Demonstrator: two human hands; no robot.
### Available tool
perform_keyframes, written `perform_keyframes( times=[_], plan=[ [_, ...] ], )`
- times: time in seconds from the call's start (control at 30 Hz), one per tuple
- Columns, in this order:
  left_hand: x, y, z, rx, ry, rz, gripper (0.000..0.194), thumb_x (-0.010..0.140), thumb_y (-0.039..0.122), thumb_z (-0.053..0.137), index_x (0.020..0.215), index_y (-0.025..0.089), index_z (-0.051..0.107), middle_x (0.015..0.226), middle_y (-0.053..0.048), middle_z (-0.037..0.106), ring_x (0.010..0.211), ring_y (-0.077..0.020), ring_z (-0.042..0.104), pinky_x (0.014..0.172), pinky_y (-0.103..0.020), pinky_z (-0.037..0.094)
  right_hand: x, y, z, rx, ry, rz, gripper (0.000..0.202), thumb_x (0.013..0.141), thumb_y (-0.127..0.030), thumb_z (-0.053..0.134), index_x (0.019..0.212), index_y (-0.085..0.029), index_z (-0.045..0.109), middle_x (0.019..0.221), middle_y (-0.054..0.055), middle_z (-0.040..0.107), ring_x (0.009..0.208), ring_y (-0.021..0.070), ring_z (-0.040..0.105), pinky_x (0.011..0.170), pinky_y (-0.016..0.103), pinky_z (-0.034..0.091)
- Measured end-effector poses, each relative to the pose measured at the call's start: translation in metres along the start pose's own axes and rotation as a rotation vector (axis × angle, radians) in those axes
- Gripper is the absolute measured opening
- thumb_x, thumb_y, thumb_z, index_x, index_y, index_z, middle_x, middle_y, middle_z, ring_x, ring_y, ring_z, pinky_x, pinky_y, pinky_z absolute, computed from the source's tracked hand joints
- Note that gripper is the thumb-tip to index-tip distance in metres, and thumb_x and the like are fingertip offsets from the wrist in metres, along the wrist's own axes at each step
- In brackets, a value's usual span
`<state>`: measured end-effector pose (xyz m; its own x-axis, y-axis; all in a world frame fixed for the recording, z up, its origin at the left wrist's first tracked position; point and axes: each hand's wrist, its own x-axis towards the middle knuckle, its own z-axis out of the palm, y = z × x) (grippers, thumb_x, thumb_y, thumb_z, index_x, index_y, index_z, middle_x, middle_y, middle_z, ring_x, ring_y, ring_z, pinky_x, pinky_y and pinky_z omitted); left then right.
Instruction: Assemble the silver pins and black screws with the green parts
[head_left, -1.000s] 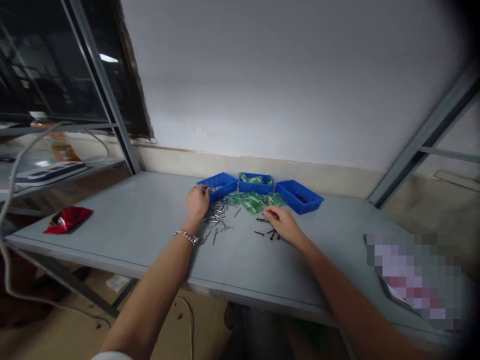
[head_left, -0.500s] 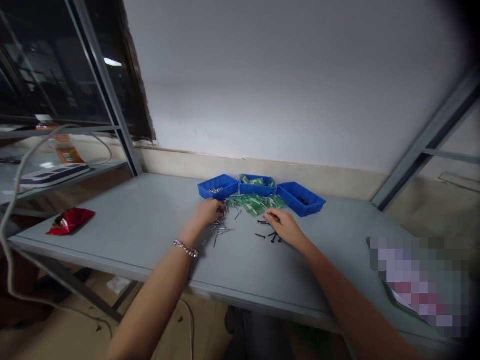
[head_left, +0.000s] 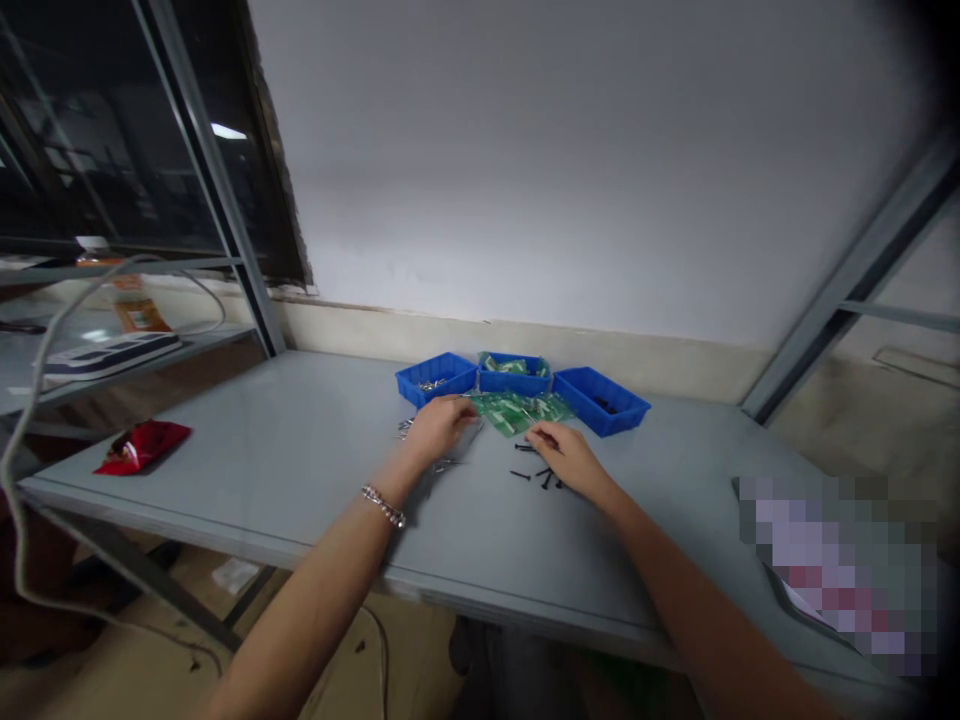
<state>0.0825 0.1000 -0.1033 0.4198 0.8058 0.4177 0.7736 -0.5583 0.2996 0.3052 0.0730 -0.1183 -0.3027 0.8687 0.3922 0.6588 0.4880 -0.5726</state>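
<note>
My left hand (head_left: 441, 432), with a bead bracelet at the wrist, reaches over a scatter of silver screws (head_left: 448, 465) and partly hides them. Its fingertips are pinched at the left edge of the small green plastic bags (head_left: 510, 412); what they hold is too small to name. My right hand (head_left: 564, 453) is closed in a pinch at the right side of these bags. A thin pale piece shows near its fingertips, but I cannot make out its kind. Black screws (head_left: 545, 477) lie loose just below and left of the right hand.
Behind the hands stand a blue bin (head_left: 436, 378) with silver pieces, a blue bin (head_left: 514, 380) with green bags, and a blue bin (head_left: 600, 400) with dark pieces. A red packet (head_left: 144, 447) lies left on the grey table (head_left: 300, 430). Metal posts rise at both sides.
My left hand has moved right, from the silver screws below the left bin to the edge of the green bags. My right hand has hardly moved.
</note>
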Motion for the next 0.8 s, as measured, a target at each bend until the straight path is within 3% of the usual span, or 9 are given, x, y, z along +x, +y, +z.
perform_keyframes(
  times=[0.1,0.27,0.67,0.8],
  plan=[
    [0.001,0.016,0.010,-0.176,0.021,0.118,0.009,0.079,0.020,0.055,0.083,0.016,0.062,0.082,-0.003,0.065,0.065,-0.0127,0.054,0.064,-0.023,0.040,0.000,0.000,0.003,0.037,-0.023,-0.025,0.020,0.082,-0.027,0.043,0.074,-0.017,0.058,0.071,0.003,0.060,0.065,0.0136,0.051,0.060,0.024,0.037],
    [-0.003,0.035,0.025,-0.314,0.011,0.168,0.018,0.077,0.027,0.060,0.092,0.017,0.060,0.078,0.000,0.065,0.057,-0.0100,0.050,0.059,-0.022,0.039,0.001,-0.001,0.006,0.009,-0.086,-0.059,0.026,0.084,-0.028,0.040,0.066,-0.018,0.057,0.061,0.001,0.054,0.059,0.0131,0.048,0.055,0.025,0.034],
    [-0.004,0.037,0.027,-0.294,0.094,0.190,0.022,0.077,0.034,0.060,0.089,0.016,0.059,0.082,-0.003,0.062,0.062,-0.0114,0.050,0.061,-0.024,0.039,0.001,-0.001,0.007,0.231,-0.109,-0.034,0.023,0.081,-0.027,0.043,0.064,-0.018,0.055,0.064,0.002,0.056,0.063,0.0133,0.049,0.059,0.025,0.036],
    [-0.002,0.034,0.025,-0.226,0.153,0.098,0.024,0.083,0.036,0.050,0.082,0.015,0.061,0.080,-0.005,0.059,0.066,-0.0134,0.051,0.064,-0.026,0.039,0.002,0.001,0.007,0.198,-0.063,0.001,0.022,0.080,-0.027,0.044,0.063,-0.018,0.054,0.062,0.001,0.054,0.059,0.0127,0.048,0.057,0.025,0.036]
  ],
)
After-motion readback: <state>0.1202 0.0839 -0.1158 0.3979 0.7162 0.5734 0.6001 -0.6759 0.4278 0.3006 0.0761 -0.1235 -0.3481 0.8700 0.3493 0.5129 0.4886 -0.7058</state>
